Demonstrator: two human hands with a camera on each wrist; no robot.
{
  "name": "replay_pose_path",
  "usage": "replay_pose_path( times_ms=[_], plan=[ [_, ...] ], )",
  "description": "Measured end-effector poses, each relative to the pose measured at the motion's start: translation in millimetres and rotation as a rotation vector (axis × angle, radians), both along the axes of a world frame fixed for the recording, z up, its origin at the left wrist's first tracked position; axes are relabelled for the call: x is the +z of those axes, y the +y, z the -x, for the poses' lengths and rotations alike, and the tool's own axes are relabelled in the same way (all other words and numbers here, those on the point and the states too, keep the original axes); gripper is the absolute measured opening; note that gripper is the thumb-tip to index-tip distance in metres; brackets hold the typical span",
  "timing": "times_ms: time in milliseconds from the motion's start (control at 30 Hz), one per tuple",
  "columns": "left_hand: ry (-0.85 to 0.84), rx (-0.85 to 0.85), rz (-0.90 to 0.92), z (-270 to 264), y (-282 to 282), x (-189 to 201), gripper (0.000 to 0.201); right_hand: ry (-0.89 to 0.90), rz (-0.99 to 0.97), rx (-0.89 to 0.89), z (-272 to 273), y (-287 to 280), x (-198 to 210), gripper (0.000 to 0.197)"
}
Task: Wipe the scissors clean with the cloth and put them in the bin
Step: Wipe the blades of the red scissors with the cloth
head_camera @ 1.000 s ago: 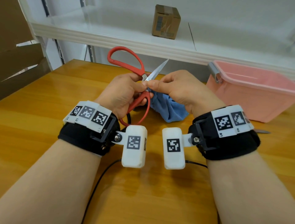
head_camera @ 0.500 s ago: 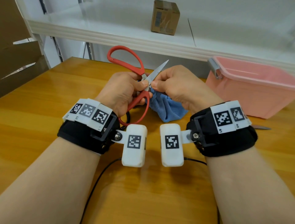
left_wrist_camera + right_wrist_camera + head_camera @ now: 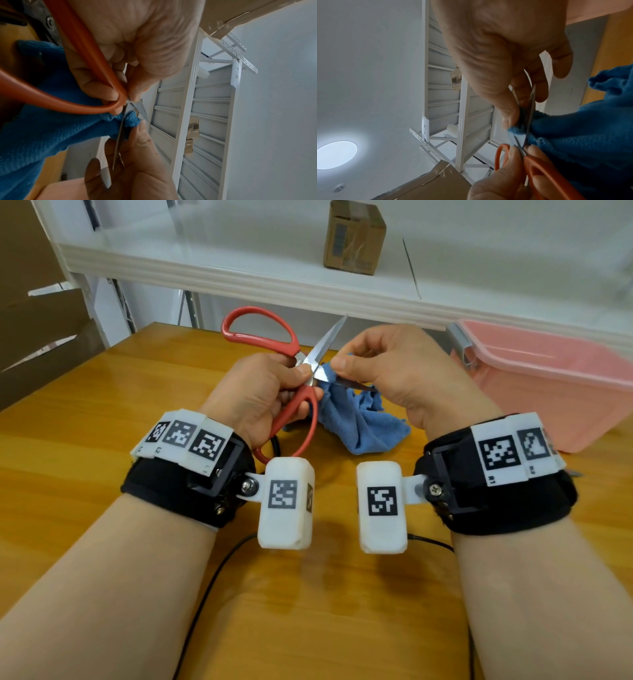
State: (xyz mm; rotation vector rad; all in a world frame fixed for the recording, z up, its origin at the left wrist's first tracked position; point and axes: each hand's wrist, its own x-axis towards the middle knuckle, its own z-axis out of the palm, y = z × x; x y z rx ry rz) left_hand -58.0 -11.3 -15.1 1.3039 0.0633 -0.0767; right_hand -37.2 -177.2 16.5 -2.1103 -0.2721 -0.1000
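A person sits at a yellow-brown wooden table and works with both bare hands. The left hand is curled tight around the red-handled metal scissors, gripping them near the spot where the two blades cross. The scissors are open and held up in the air above the table. One red loop sticks up past the left hand, and the other loop hangs down by the left wrist. One shiny blade points up and away toward the shelf, and the other blade points to the right, under the right hand. The right hand pinches the soft blue cloth around that lower blade, with the thumb on one side and the fingers on the other. In the left wrist view, the thin edge of the blade runs through the fold of cloth between the fingers. The rest of the cloth hangs down from the right hand toward the table; it cannot be told if it touches the wood. The pink plastic bin stands on the table to the right, near the right hand but apart from it, so the scissors are not in it yet. Behind the hands runs a white shelf with a small brown cardboard box on it. Thin black cables lie on the table by the arms.
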Motion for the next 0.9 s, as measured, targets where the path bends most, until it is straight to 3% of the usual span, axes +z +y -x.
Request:
replay_pose_path(
  times_ms=[233,400,600,667,900],
  plan=[
    [-0.033,-0.028,-0.003,-0.1,-1.4,-1.0,0.010,-0.003,-0.033,0.006,1.3,4.8,-1.0,0.010],
    [-0.021,-0.033,-0.025,-0.9,-4.4,-3.5,0.010,-0.097,0.113,0.010,-0.4,12.1,-6.4,0.013],
    [0.011,0.040,-0.017,-4.5,-0.9,-4.8,0.006,-0.094,0.104,0.074,2.6,11.1,-2.9,0.004],
    [0.009,0.064,-0.017,-5.0,-0.1,-5.3,0.005,-0.070,0.120,0.094,5.0,9.5,-0.7,0.011],
    [-0.001,0.049,-0.038,-5.6,-8.3,-6.9,0.006,-0.175,0.217,-0.027,-1.6,20.2,-10.5,0.012]
  ],
)
